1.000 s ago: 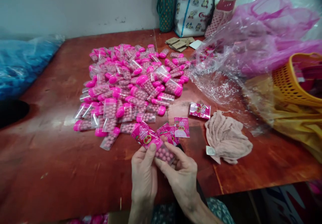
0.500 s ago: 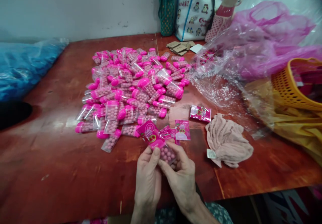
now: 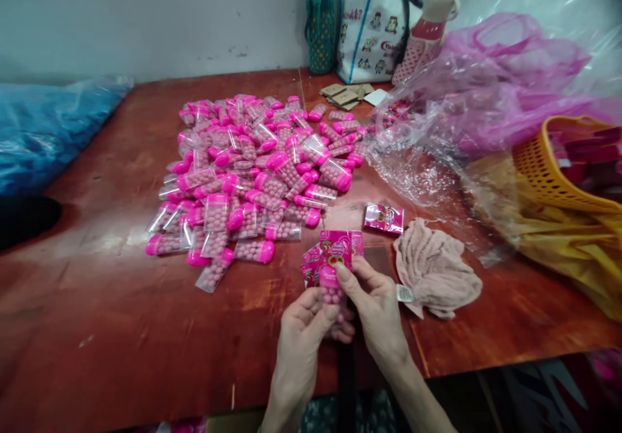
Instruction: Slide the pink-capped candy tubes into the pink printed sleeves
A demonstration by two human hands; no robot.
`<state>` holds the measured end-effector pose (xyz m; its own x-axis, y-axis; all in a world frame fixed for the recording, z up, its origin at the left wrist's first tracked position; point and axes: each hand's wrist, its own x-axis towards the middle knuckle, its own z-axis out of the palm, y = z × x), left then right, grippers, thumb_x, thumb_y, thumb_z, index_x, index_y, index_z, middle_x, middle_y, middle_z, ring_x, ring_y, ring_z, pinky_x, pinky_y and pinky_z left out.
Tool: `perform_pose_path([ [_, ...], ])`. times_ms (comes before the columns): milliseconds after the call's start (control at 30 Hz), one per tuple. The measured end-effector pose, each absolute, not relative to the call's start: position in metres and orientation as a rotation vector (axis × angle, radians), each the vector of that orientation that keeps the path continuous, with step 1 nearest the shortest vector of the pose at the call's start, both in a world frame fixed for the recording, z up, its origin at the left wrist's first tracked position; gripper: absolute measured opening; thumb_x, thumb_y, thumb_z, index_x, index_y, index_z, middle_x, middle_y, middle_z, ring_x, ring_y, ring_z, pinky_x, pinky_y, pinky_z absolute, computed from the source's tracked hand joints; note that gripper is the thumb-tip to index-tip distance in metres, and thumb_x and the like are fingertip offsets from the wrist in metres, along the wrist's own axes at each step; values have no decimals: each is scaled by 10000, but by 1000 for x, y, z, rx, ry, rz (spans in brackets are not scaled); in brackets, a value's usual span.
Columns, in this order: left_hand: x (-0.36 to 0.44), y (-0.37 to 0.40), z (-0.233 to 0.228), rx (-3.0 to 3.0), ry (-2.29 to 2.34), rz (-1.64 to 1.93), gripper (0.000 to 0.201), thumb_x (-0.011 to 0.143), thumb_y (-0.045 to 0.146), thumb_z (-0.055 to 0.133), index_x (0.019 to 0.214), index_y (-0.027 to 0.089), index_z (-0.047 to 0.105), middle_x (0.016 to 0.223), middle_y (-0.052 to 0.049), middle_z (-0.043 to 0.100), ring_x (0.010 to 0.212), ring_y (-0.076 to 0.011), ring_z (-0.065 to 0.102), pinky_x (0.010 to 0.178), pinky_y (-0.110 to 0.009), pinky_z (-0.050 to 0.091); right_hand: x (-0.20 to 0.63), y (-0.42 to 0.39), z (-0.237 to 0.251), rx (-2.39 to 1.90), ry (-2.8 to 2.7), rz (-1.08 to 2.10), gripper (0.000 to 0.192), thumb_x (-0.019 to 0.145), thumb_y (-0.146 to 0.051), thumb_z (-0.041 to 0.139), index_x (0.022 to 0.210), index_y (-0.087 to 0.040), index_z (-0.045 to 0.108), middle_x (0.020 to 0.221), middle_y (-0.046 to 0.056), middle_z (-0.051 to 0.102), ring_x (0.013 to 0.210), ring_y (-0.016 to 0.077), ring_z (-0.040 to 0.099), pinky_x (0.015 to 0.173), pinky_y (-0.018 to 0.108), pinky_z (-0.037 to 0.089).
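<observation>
Both hands work at the near edge of the reddish-brown wooden table (image 3: 97,303), meeting over one clear plastic tube of pink candy balls (image 3: 332,292). Left hand (image 3: 305,319) grips the tube's lower part, fingers curled around it from the left. Right hand (image 3: 378,303) pinches the tube's top with thumb and forefinger, right where a pink printed paper label (image 3: 335,249) sits against the tube's far end; whether the label is stuck on yet, can't tell. A few more pink printed labels (image 3: 311,267) lie on the table just behind the tube, partly hidden by it. One shiny pink foil packet (image 3: 383,217) lies a bit farther right. Crumpled beige cloth with a white tag (image 3: 435,269) sits right of the hands, near but apart. Big heap of clear pink-capped candy tubes (image 3: 253,167) covers the table centre, far-left of the hands. Right side: crinkled clear-and-pink plastic bag (image 3: 486,96), and an orange perforated plastic basket (image 3: 554,174) on yellow fabric. Far left: blue plastic sacking (image 3: 43,128). Against the far wall: white printed tote bag (image 3: 372,31) and green mesh bag (image 3: 321,28).
</observation>
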<state>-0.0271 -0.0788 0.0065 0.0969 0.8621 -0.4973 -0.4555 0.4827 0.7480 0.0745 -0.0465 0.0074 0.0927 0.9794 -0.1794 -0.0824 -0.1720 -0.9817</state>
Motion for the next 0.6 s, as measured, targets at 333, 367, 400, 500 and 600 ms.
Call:
perform_pose_path([
  [333,-19,-83,0,594,1260,1190,104,795,235,577,854,162,623,671,14,558,545,-68,459,467,-162,361,49,-69,-7,-1246,-535,1493,245,772,-375,607,755,-131,586,538,-53,470,350,16,306,274,126,272],
  [367,-20,-83,0,591,1259,1189,102,793,233,580,853,162,622,666,15,553,545,-70,461,467,-163,356,49,-70,-7,-1232,-514,1506,241,770,-370,612,757,-132,586,543,-50,479,351,15,310,276,123,282],
  [400,-21,-83,1,594,1255,1181,99,789,231,583,846,159,620,656,15,544,545,-74,465,467,-166,354,50,-70,-7,-1204,-498,1532,233,765,-365,619,769,-134,589,553,-47,494,352,14,318,278,123,298],
  [500,-24,-81,6,646,1250,1113,124,789,250,577,842,144,613,621,10,523,530,-88,475,444,-177,345,58,-65,-5,-1104,-483,1623,228,721,-342,671,821,-150,599,595,-34,549,360,26,374,294,137,358],
  [600,-27,-79,9,770,1259,955,170,797,280,560,860,133,615,608,-2,534,498,-93,467,418,-184,335,67,-59,-3,-1116,-484,1645,240,689,-354,695,711,-138,592,520,-26,553,331,50,413,279,155,359],
])
